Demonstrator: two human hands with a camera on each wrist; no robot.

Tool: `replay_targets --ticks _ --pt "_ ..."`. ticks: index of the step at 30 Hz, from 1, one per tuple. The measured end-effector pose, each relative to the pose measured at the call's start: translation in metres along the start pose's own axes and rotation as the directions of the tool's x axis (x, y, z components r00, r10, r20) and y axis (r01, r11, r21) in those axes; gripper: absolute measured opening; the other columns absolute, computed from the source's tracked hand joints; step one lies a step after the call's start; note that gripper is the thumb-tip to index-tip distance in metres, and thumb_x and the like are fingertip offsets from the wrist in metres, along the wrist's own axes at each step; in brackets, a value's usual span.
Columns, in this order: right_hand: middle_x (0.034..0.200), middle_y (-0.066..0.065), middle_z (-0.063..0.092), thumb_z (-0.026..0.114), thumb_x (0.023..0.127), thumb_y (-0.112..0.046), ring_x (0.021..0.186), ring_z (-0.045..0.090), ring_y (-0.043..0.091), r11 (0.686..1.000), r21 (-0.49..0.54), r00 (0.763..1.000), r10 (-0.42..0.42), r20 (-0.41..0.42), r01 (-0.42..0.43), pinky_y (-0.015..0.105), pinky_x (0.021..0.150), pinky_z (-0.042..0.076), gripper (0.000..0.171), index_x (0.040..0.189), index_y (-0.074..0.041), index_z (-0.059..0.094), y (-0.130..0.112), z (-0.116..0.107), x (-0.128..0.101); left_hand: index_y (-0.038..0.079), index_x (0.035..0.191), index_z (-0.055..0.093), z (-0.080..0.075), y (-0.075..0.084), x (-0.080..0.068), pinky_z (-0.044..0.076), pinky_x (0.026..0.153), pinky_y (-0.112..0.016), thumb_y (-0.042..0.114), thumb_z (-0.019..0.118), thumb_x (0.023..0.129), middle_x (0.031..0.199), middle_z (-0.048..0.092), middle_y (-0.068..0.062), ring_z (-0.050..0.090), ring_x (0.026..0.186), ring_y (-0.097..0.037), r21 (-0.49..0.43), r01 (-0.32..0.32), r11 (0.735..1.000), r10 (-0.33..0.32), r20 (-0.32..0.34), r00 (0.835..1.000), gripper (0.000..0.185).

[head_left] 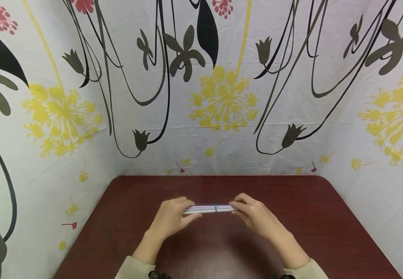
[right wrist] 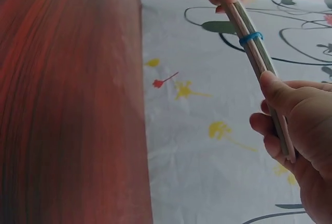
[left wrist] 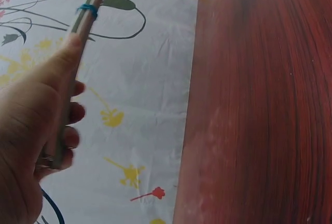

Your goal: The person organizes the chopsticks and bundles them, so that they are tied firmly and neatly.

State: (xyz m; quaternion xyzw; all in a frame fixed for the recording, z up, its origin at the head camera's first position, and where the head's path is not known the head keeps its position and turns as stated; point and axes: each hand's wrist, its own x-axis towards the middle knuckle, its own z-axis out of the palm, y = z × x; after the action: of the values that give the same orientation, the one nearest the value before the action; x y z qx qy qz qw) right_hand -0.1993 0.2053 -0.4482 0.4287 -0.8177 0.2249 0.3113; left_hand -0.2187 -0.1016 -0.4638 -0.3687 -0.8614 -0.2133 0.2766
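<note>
Above the table, both hands hold a bundle of slim pastel sticks [head_left: 201, 209], straw-like in the head view, pale purple and whitish. A blue rubber band [right wrist: 251, 38] is wound round the bundle near its middle. The left hand [head_left: 171, 217] grips one end, its thumb lying along the near side and its fingers behind, as the left wrist view shows. At the other end, the right hand [head_left: 259, 219] holds the sticks between thumb and curled fingers. Both ends are partly covered by the hands. In the right wrist view the bundle slants, its lower end by the palm.
A dark red-brown wooden table [head_left: 205, 248] with rounded far corners lies under the hands. White cloth [head_left: 222, 151] printed with flowers hangs behind it and along both sides. Beige sleeves [head_left: 135, 268] cover the forearms.
</note>
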Motion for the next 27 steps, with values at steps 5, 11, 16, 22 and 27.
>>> replay_targets --ticks 5,11,16,22,27 --pt "0.097 -0.001 0.063 0.083 0.075 0.005 0.077 0.063 0.007 0.999 -0.023 0.999 0.031 0.042 -0.03 0.018 0.068 0.05 0.032 0.105 -0.005 0.074 0.011 0.008 -0.006 0.011 0.109 0.074 0.0 -0.005 -0.002 0.052 0.07 -0.026 0.03 0.078 0.09 0.095 0.063 0.006 0.057 0.078 -0.005 -0.069 0.171 0.983 -0.152 0.22 0.963 0.027" --pt "0.094 0.0 0.069 0.081 0.081 -0.001 0.082 0.069 0.013 0.989 -0.074 0.977 0.142 0.161 -0.131 0.03 0.069 0.056 0.024 0.103 -0.006 0.075 0.029 0.032 -0.02 0.007 0.112 0.072 0.026 -0.026 -0.01 0.055 0.082 -0.037 0.018 0.077 0.09 0.106 0.07 -0.003 0.067 0.096 -0.018 -0.105 0.288 0.952 -0.24 0.331 0.913 0.026" --pt "0.095 0.002 0.068 0.079 0.081 0.001 0.083 0.069 0.017 0.979 -0.105 0.93 0.201 0.309 -0.177 0.029 0.068 0.056 0.025 0.104 -0.005 0.073 0.043 0.056 -0.031 0.003 0.113 0.072 0.051 -0.042 -0.02 0.054 0.086 -0.039 0.013 0.077 0.089 0.107 0.069 -0.006 0.067 0.101 -0.023 -0.103 0.312 0.944 -0.251 0.386 0.888 0.027" --pt "0.095 0.001 0.069 0.079 0.083 -0.001 0.085 0.069 0.017 0.951 -0.141 0.869 0.309 0.385 -0.276 0.03 0.071 0.056 0.021 0.103 -0.009 0.074 0.052 0.074 -0.038 0.004 0.112 0.073 0.07 -0.049 -0.028 0.054 0.087 -0.038 0.014 0.077 0.089 0.104 0.068 -0.004 0.066 0.1 -0.022 -0.109 0.329 0.938 -0.264 0.387 0.883 0.026" --pt "0.097 0.001 0.068 0.077 0.086 -0.003 0.089 0.068 0.019 0.937 -0.154 0.836 0.349 0.423 -0.314 0.033 0.075 0.056 0.019 0.104 -0.009 0.074 0.056 0.08 -0.042 0.005 0.113 0.073 0.077 -0.05 -0.03 0.054 0.087 -0.038 0.017 0.077 0.089 0.103 0.067 -0.003 0.065 0.1 -0.021 -0.113 0.362 0.925 -0.29 0.404 0.867 0.027"
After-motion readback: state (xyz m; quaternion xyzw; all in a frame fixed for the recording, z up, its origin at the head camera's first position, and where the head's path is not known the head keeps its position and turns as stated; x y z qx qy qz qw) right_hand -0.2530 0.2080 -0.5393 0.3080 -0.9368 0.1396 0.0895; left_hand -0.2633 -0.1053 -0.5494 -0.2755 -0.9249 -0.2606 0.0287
